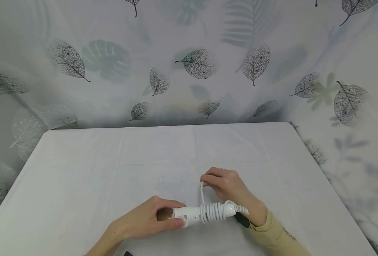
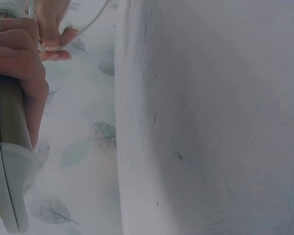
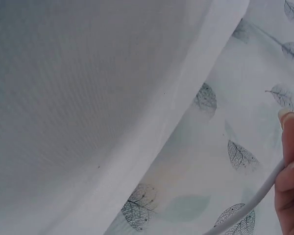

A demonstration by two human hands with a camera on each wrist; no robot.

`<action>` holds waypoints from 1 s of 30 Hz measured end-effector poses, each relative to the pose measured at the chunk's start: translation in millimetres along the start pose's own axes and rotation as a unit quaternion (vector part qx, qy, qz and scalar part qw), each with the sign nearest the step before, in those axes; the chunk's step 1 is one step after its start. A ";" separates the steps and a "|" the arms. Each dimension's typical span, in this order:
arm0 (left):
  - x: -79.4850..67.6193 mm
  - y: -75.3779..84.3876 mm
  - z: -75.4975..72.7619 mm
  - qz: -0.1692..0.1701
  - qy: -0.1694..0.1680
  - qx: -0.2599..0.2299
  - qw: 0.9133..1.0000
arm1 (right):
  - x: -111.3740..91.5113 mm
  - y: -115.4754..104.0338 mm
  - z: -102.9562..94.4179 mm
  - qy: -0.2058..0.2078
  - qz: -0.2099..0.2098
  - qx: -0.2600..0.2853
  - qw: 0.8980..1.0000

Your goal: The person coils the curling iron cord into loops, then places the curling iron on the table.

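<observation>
A hair iron (image 1: 192, 215), with a white handle and a gold-brown section (image 2: 12, 112), is held level above the table's near part. My left hand (image 1: 150, 218) grips its left end, thumb in front and fingers behind, hiding part of it. White cord (image 1: 212, 212) is wound in several turns round the handle's right part. The cord's stiff ribbed sleeve (image 1: 241, 209) sticks out at the right end. Beyond the handle, my right hand (image 1: 228, 183) pinches the cord between thumb and fingers. In the right wrist view a stretch of cord (image 3: 250, 205) runs from the fingertips (image 3: 289, 120).
A white cloth covers the table (image 1: 80, 170), whose far edge meets a leaf-print curtain (image 1: 176, 99). The curtain also hangs along the left and right sides. A black piece (image 1: 241, 219) shows at the right wrist.
</observation>
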State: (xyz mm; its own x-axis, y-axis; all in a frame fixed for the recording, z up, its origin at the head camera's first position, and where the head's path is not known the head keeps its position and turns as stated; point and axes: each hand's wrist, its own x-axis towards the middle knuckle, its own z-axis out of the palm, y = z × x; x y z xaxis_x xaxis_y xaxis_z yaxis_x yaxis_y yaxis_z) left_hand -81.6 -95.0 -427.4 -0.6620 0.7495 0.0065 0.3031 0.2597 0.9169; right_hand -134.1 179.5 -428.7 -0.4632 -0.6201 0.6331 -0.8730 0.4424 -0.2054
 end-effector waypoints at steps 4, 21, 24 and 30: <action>0.2 0.3 -1.3 -0.008 -0.002 0.005 1.000 | -2.5 3.3 -0.7 0.012 0.025 -0.015 1.000; -0.6 -2.2 0.6 -0.091 0.000 0.117 0.989 | -4.7 6.7 -7.7 0.011 0.060 -0.010 0.998; -1.0 -1.6 0.3 -0.110 0.017 0.145 0.983 | -4.2 5.5 -8.8 0.016 0.058 -0.012 0.998; -1.0 -2.1 2.5 -0.132 0.044 0.194 0.971 | -2.9 3.4 -8.1 0.015 0.042 -0.001 0.999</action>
State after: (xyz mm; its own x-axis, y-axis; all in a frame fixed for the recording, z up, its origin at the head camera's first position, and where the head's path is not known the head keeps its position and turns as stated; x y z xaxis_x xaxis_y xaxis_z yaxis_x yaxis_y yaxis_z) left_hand -79.9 -94.8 -430.4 -0.8029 0.5745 -0.1593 0.3386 0.6593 0.6713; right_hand -134.5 188.1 -425.2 -0.5296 -0.5609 0.6363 -0.8311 0.4931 -0.2570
